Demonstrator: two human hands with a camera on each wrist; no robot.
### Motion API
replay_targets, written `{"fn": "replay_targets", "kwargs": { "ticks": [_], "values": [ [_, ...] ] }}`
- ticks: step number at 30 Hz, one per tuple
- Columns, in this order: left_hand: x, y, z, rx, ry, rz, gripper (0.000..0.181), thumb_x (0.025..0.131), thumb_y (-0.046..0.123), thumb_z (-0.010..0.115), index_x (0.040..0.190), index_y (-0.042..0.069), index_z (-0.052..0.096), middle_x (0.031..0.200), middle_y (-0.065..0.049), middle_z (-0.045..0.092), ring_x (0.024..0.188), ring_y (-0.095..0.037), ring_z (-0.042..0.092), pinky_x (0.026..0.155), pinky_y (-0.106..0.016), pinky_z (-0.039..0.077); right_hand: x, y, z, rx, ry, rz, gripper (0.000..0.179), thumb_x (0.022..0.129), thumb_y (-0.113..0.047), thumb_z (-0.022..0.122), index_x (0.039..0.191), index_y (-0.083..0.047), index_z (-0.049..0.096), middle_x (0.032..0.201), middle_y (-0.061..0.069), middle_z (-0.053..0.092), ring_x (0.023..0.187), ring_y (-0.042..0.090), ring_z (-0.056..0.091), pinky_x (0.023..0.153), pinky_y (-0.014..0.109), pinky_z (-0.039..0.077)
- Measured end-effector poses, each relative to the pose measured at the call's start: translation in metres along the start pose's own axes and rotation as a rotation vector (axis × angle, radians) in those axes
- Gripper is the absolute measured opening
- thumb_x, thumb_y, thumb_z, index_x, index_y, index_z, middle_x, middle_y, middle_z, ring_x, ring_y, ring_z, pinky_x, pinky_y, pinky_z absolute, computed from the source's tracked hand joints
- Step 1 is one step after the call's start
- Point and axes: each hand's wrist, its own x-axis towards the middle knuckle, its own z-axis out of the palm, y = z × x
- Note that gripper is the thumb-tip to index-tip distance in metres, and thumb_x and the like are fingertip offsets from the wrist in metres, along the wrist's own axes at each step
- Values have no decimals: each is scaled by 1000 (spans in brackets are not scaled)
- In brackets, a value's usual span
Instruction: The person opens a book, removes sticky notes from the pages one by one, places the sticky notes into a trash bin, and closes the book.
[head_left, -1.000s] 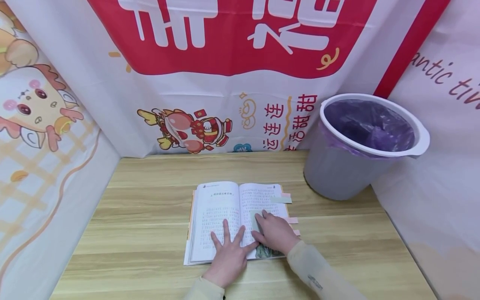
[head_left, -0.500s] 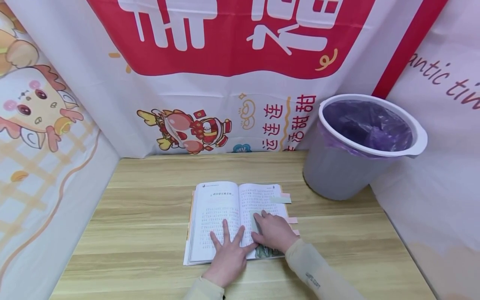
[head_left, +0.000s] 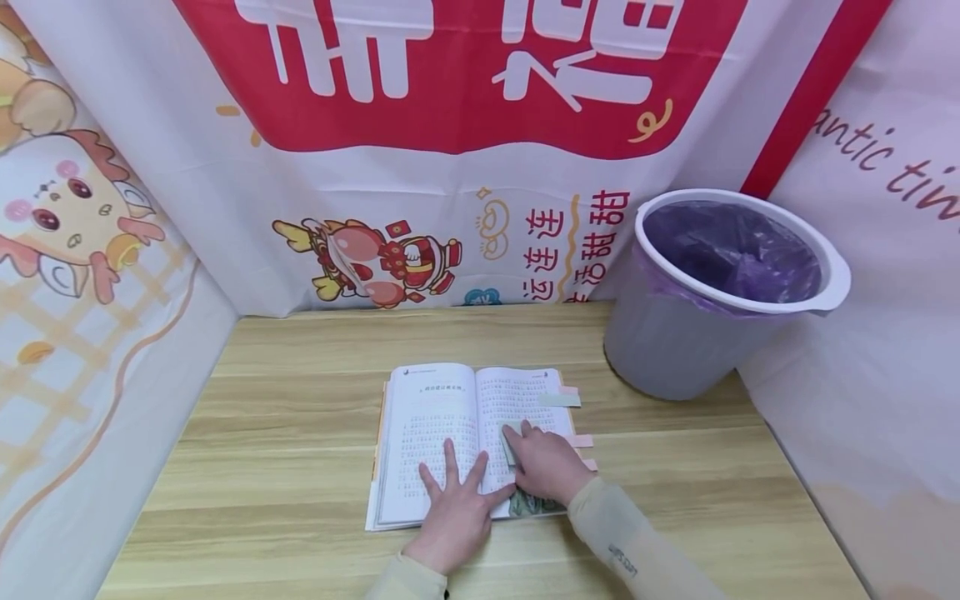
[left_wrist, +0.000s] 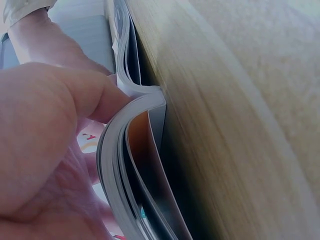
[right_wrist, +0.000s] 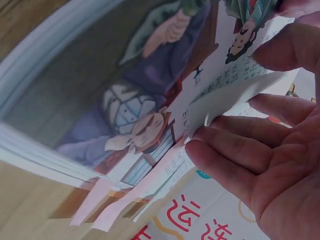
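An open book (head_left: 435, 404) with printed text lies on the table; a picture fills the lower right page. My left hand (head_left: 453, 518) rests on the lower left page with fingers spread, its thumb reaching across the fold. On the right page, my right hand (head_left: 553, 465) presses a pale green paper slip (head_left: 509, 446) with its fingertips. The right wrist view shows this slip (right_wrist: 235, 97) partly raised from the page, beneath relaxed fingers, with the thumb apart from them. Part of the slip is hidden under the hand in the head view.
A pale green tab (head_left: 558, 401) and several pink tabs (head_left: 581, 441) stick out from the book's right edge. A grey bin (head_left: 675, 350) with a purple liner stands at the table's back right. Printed cloths (head_left: 247, 192) hang around the wooden table (head_left: 277, 467).
My right thumb has drawn back slightly to the right, exposing more of the green slip. The left hand keeps its place on the page.
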Motion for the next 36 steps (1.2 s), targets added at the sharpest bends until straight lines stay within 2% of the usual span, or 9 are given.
{"fn": "replay_targets", "kwargs": {
  "ticks": [4, 11, 16, 19, 23, 32, 36],
  "values": [
    [-1, -1, 0, -4, 11, -1, 46, 89, 20, 64, 128, 45, 65, 149, -16, 45, 135, -67, 12, 86, -90, 15, -1, 1, 1, -19, 43, 1, 55, 88, -24, 72, 137, -6, 57, 127, 28, 61, 98, 38, 68, 81, 47, 57],
    [-1, 3, -1, 5, 9, -6, 47, 87, 20, 65, 128, 45, 65, 149, -16, 46, 135, -67, 12, 87, -90, 15, -5, 4, -6, 74, 71, 57, 39, 94, -21, 65, 130, -9, 65, 127, 21, 64, 103, 36, 67, 87, 48, 55],
    [0, 6, -5, 23, 11, -17, 47, 87, 19, 66, 127, 43, 66, 147, -17, 47, 135, -67, 14, 87, -90, 15, -8, 12, -5, 179, 165, 82, 29, 97, -20, 62, 123, -12, 70, 110, 10, 73, 84, 25, 69, 73, 41, 56],
    [1, 8, -6, 26, 2, -23, 47, 87, 19, 66, 127, 43, 66, 148, -17, 47, 135, -67, 13, 88, -90, 13, -9, 16, -5, 244, 206, 106, 25, 98, -21, 61, 120, -14, 72, 103, 5, 74, 79, 20, 68, 72, 40, 56],
    [2, 8, -6, 19, -11, -32, 48, 87, 18, 65, 128, 43, 66, 149, -17, 45, 136, -66, 11, 89, -90, 11, -11, 21, -5, 287, 250, 137, 24, 99, -20, 60, 119, -12, 72, 105, 6, 74, 83, 21, 69, 78, 42, 57],
    [3, 8, -5, 13, -16, -39, 50, 86, 17, 65, 129, 44, 65, 149, -17, 45, 136, -66, 10, 89, -90, 10, -17, 31, -11, 353, 347, 212, 24, 100, -13, 58, 119, -6, 70, 106, 15, 73, 89, 32, 70, 80, 48, 56],
    [3, 9, -5, 5, -22, -48, 50, 87, 16, 65, 128, 44, 65, 149, -17, 45, 136, -66, 9, 89, -90, 9, -19, 37, -15, 384, 376, 249, 26, 101, -14, 56, 122, -5, 68, 108, 16, 72, 85, 29, 69, 78, 49, 56]
  ]
}}
